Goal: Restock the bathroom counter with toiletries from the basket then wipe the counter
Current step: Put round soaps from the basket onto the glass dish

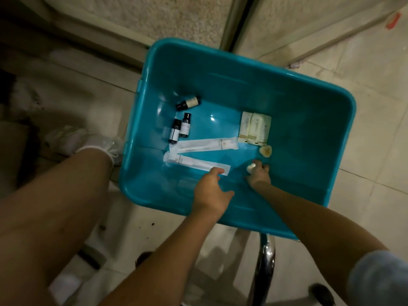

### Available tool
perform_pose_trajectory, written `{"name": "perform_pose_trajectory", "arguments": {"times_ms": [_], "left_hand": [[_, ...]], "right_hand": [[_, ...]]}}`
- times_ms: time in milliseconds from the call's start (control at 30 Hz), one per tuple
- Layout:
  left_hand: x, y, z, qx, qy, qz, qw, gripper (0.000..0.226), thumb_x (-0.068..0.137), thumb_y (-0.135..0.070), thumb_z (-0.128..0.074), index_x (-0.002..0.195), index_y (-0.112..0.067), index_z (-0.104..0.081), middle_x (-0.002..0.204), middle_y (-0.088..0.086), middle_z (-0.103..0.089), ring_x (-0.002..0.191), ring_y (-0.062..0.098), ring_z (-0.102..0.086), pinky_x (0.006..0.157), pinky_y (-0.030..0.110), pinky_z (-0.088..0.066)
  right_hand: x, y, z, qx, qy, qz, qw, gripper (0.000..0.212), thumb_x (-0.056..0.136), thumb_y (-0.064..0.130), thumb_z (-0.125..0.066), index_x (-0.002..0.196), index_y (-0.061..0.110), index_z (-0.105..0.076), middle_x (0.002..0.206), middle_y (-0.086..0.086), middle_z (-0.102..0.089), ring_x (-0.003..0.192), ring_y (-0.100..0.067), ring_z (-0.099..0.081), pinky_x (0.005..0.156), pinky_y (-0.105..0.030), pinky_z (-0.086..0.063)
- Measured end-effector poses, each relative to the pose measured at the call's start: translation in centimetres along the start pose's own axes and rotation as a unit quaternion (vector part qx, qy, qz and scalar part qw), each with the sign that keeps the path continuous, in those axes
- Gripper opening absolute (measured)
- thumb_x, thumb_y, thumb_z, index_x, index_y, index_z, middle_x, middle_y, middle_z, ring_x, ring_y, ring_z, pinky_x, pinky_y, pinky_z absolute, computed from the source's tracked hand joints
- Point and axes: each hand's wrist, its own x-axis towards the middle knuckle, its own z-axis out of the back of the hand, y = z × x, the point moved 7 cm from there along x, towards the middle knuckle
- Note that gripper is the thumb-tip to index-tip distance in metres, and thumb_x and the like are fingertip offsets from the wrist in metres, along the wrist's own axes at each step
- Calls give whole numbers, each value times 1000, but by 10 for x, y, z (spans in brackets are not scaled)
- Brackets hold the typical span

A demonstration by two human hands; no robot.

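In basket [242, 69], L grip [210, 188] touches sachet [194, 163], R grip [259, 175] clutches pkt [251, 167].

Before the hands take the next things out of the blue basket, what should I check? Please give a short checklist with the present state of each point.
1. Right hand grips the small white item: ok.
2. Left hand has the nearer long white packet: cannot tell. The thumb lies on its end, but the other fingers are hidden.
3. Farther long white packet is free of both hands: ok.
4. Small dark bottles lie flat, apart from both hands: ok.
5. Blue basket is steadily supported: cannot tell, its underside is hidden.
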Motion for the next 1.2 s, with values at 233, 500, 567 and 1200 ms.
{"name": "perform_pose_trajectory", "arguments": {"times_ms": [233, 500, 567, 1200], "left_hand": [[1, 3, 13, -8, -23, 3, 1000, 53, 80, -15, -71, 129, -20, -50, 128, 5, -55, 116, 21, -55, 103, 34, -44], [-2, 13, 25, -20, -26, 26, 999, 55, 80, -14, -72, 130, -20, -49, 127, 5, -55, 115, 22, -55, 103, 37, -44], [-4, 13, 26, -26, -30, 28, 999, 55, 80, -14, -72, 129, -20, -50, 126, 4, -55, 114, 21, -55, 103, 36, -44], [-98, -42, 88, -241, -80, -28, 967, 47, 80, -11, -72, 124, -8, -57, 110, 12, -63, 93, 19, -59, 93, 33, -48]], "right_hand": [[-11, 28, -40, -104, 8, 17, 994, 45, 92, 14, -51, 132, 6, -33, 141, -17, -28, 119, -38, -50, 94, -40, -43], [-11, 29, -36, -181, 11, 61, 981, 35, 96, 27, -47, 126, 9, -51, 133, -15, -43, 119, -32, -48, 96, -36, -41], [-16, 26, -34, -126, 18, 54, 990, 32, 94, 27, -50, 121, 12, -58, 130, -14, -49, 115, -33, -52, 96, -34, -40], [-222, 133, 103, 447, 98, 282, 843, 16, 84, 3, -65, 97, 10, -58, 84, -2, -66, 61, -7, -67, 57, -18, -53]]}}
